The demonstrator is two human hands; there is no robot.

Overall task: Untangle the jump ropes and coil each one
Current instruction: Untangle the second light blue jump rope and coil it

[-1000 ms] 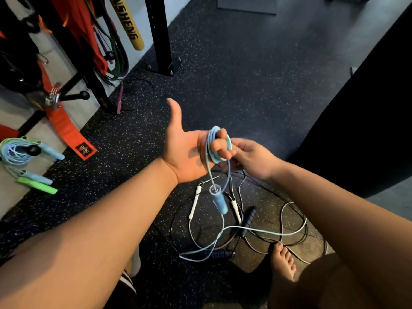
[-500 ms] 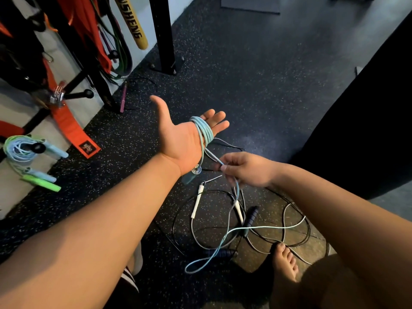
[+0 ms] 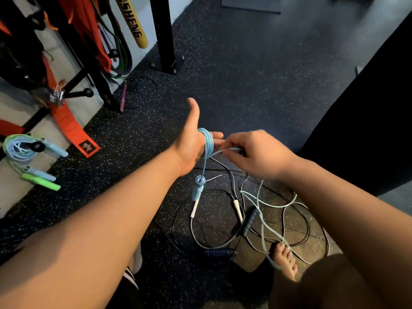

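My left hand (image 3: 189, 143) is held out flat, thumb up, with several turns of the light blue jump rope (image 3: 208, 141) wound round its palm. The rope's blue handle (image 3: 197, 189) dangles below that hand. My right hand (image 3: 254, 152) pinches the free run of the same blue rope just right of the coil. The rest of the blue rope (image 3: 267, 226) trails down to the floor, mixed with a white-handled rope (image 3: 237, 208) and a black rope with dark handles (image 3: 249, 219).
A bare foot (image 3: 285, 259) rests on the floor by the tangle. Coiled blue and green ropes (image 3: 29, 157) hang at the left wall. A black rack post (image 3: 162, 32), orange straps (image 3: 66, 123) and a dark bag (image 3: 367, 121) at the right bound the area.
My right hand rose from below the left hand to beside the coil, drawing the blue rope up. The left hand turned so its thumb points up. The dangling handle swung lower.
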